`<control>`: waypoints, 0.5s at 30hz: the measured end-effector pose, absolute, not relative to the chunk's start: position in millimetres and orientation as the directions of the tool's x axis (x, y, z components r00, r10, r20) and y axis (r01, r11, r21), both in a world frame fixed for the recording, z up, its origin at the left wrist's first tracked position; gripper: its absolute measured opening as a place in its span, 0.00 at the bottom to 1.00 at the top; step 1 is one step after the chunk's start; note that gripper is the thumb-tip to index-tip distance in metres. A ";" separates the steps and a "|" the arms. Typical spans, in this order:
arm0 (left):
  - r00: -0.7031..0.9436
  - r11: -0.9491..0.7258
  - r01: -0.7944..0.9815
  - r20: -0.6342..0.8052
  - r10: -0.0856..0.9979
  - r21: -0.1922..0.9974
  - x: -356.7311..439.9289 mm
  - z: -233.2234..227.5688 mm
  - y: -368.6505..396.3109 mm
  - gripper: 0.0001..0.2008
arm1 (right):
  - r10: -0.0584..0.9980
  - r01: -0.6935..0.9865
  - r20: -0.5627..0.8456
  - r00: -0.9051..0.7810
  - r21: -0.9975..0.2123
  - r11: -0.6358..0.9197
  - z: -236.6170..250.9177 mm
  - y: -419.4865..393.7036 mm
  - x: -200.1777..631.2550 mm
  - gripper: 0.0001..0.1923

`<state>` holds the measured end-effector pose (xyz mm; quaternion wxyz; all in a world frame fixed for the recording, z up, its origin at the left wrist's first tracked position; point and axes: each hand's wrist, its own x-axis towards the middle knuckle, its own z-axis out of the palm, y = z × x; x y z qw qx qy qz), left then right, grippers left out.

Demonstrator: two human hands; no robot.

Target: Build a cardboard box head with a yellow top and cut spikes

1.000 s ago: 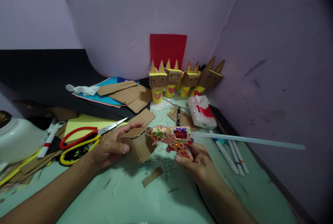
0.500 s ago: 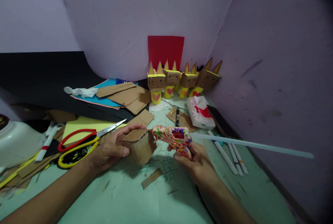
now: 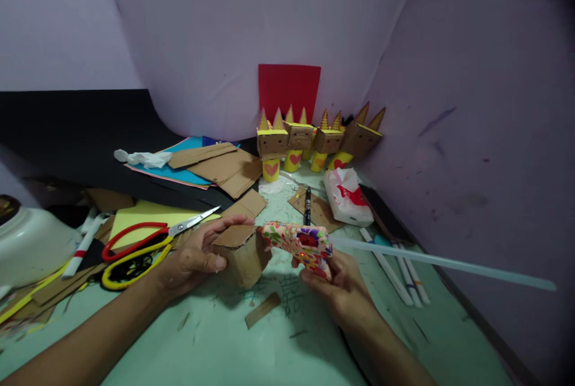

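Note:
A small cardboard box (image 3: pixel 246 257) is held by my left hand (image 3: pixel 195 260), with the thumb on its near side and the fingers behind. My right hand (image 3: pixel 344 287) grips a glue gun (image 3: pixel 299 241) covered in a floral pattern, a small red light glowing on it. Its nozzle is at the upper edge of the box; whether it touches I cannot tell. A long translucent glue stick (image 3: pixel 440 263) juts from the gun's back to the right. Below the box a small cardboard strip (image 3: pixel 263 310) lies on the green table (image 3: pixel 215 353).
Red-and-yellow scissors (image 3: pixel 168 236) lie left of my left hand, near a white container (image 3: pixel 33 248). Several cardboard figures (image 3: pixel 272 146) with yellow bodies stand at the back. A tissue pack (image 3: pixel 348 197), a black marker (image 3: pixel 308 206) and white markers (image 3: pixel 389 269) lie on the right.
The back end of the glue gun and its glue stick have dipped slightly, the stick's end moving down and right. Both hands keep their holds, and the view has shifted slightly.

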<state>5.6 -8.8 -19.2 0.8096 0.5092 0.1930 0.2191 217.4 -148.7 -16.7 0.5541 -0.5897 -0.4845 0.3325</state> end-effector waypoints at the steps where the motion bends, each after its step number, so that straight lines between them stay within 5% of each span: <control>1: 0.831 0.392 -0.165 -0.087 0.550 0.905 5.7 -19.4 -8.7 0.36 | 0.940 0.204 0.145 0.309 -0.975 0.084 -16.8 -148.6 217.5 0.05; 15: 0.829 0.389 -0.161 -0.089 0.552 0.907 6.9 -19.0 -6.4 0.38 | 0.958 0.120 0.098 0.268 -0.990 0.068 -16.8 -150.9 215.2 0.05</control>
